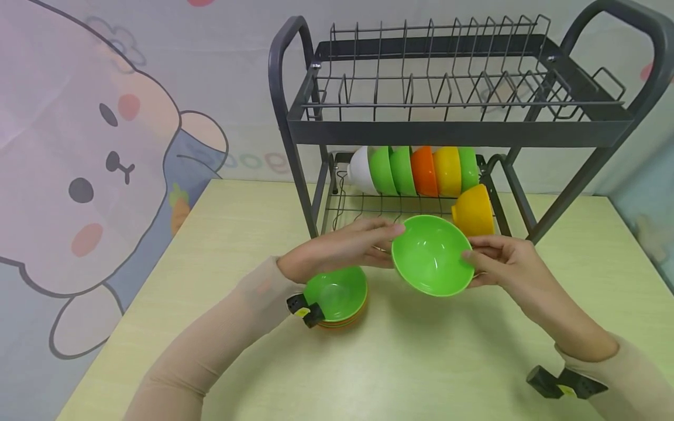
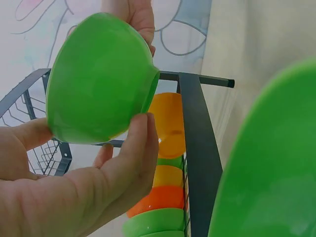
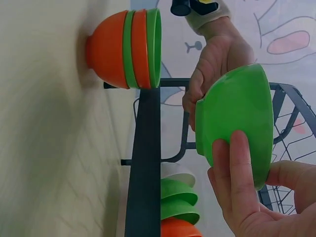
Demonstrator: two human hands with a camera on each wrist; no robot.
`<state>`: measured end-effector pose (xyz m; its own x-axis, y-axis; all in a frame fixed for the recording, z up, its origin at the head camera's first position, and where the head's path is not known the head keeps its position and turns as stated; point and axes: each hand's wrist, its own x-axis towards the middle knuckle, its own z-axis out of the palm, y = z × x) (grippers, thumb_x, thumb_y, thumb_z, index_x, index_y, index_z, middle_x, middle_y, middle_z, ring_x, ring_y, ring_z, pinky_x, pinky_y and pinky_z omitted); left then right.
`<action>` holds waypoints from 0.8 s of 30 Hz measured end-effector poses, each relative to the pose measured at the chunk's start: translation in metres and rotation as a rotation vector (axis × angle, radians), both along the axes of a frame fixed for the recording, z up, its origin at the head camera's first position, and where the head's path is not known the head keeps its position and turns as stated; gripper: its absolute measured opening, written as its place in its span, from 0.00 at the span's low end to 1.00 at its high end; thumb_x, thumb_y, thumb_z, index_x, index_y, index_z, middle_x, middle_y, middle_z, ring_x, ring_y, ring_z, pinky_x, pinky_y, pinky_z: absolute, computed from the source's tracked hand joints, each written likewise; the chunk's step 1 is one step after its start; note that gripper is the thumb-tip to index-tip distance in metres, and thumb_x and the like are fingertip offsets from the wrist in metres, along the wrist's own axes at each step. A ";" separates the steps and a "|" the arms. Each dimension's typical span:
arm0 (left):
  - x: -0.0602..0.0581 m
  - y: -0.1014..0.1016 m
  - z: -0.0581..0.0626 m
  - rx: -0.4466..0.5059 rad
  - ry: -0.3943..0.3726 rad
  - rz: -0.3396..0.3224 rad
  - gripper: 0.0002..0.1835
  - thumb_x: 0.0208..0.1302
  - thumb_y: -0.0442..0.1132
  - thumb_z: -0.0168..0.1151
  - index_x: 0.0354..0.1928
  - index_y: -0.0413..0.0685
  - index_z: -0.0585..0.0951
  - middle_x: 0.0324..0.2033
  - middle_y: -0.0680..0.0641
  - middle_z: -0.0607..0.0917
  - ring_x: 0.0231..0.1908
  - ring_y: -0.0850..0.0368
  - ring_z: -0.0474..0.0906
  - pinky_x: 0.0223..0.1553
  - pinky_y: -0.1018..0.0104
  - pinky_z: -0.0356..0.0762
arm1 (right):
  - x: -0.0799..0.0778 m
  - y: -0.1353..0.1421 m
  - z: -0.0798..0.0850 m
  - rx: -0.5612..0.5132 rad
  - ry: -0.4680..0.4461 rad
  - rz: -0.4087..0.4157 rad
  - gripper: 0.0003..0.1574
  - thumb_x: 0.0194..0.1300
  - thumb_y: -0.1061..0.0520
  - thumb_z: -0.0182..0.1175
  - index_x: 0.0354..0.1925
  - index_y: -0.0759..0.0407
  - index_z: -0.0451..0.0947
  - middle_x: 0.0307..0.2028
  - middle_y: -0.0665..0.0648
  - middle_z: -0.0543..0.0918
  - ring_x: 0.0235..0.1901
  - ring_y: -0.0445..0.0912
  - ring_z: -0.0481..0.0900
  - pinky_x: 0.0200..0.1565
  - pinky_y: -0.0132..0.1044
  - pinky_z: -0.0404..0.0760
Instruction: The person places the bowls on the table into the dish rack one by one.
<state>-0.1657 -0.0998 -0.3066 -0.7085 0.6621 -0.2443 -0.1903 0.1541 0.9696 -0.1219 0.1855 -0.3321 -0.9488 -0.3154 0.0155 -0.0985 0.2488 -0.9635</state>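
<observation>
Both hands hold one green bowl (image 1: 433, 255) in front of the rack, its hollow side facing the head camera. At its left rim is my left hand (image 1: 350, 248), thumb on the edge and fingers behind. The right hand (image 1: 508, 266) pinches the opposite side, thumb inside the rim; in the right wrist view its fingers lie along the outer wall of the bowl (image 3: 237, 116). Beneath my left wrist stands a stack of nested bowls (image 1: 337, 295), green on top. The right wrist view shows this stack (image 3: 106, 49) alternating orange and green.
A dark two-tier dish rack (image 1: 458, 133) stands at the back of the pale table (image 1: 237, 234). On its lower tier a row of bowls (image 1: 402, 171), white, green, orange and yellow, sits on edge. One yellow bowl (image 1: 474, 211) is tilted in front at the right.
</observation>
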 end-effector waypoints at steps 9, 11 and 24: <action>0.002 0.002 0.000 0.096 -0.081 0.006 0.23 0.80 0.41 0.43 0.67 0.32 0.64 0.54 0.32 0.77 0.54 0.39 0.79 0.56 0.55 0.79 | -0.004 0.002 0.006 0.001 -0.001 -0.028 0.29 0.74 0.57 0.58 0.61 0.79 0.68 0.42 0.47 0.85 0.33 0.47 0.88 0.39 0.38 0.86; 0.002 0.002 -0.001 0.114 -0.097 0.012 0.23 0.80 0.41 0.43 0.67 0.32 0.64 0.53 0.33 0.77 0.53 0.39 0.79 0.56 0.55 0.79 | -0.005 0.002 0.007 0.008 -0.005 -0.030 0.29 0.75 0.56 0.58 0.61 0.78 0.68 0.42 0.47 0.85 0.33 0.47 0.88 0.40 0.37 0.86; 0.001 0.003 -0.001 0.179 -0.097 0.067 0.22 0.79 0.41 0.44 0.65 0.31 0.64 0.56 0.36 0.72 0.52 0.44 0.77 0.57 0.55 0.78 | -0.007 0.003 0.009 -0.076 0.085 -0.027 0.21 0.74 0.56 0.58 0.55 0.74 0.75 0.41 0.54 0.87 0.33 0.51 0.88 0.42 0.37 0.85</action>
<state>-0.1642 -0.0971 -0.3080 -0.7312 0.6533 -0.1964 -0.2880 -0.0346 0.9570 -0.1288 0.1889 -0.3232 -0.9512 -0.2848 0.1189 -0.1745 0.1787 -0.9683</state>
